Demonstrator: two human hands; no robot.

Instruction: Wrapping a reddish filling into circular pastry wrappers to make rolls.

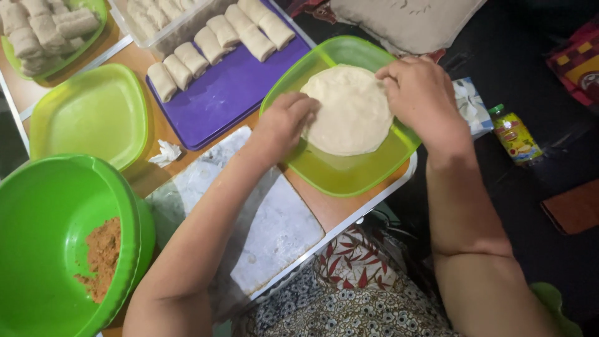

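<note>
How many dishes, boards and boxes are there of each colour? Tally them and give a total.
Green dishes: 4
Purple board: 1
Clear box: 1
Total: 6

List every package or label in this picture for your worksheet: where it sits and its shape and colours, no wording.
Small bottle: on the dark floor right of the table, green cap, yellow label with red.
Tissue pack: beside the right hand, boxy, blue and white.
No signs or screens.
</note>
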